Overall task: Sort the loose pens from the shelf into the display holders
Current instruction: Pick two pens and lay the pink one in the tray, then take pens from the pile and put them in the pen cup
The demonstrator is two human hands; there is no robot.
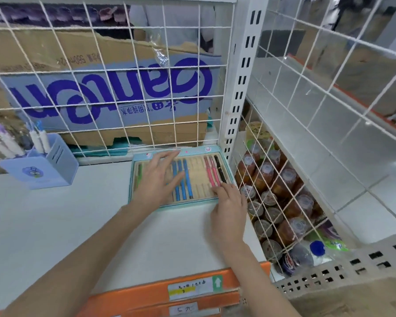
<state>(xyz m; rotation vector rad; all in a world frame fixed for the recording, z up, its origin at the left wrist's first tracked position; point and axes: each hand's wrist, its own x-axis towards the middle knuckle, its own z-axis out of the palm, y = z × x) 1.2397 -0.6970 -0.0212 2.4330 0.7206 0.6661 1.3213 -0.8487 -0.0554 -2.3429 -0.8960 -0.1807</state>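
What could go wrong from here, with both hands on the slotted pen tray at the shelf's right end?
1. The left hand lies flat across the blue pens; a sideways sweep could roll them out of their slots.
2. The right hand touches the pink pens at the pen tray corner; a push may slide the tray against the wire mesh.
3. The black pen beside the pink ones could get knocked askew.
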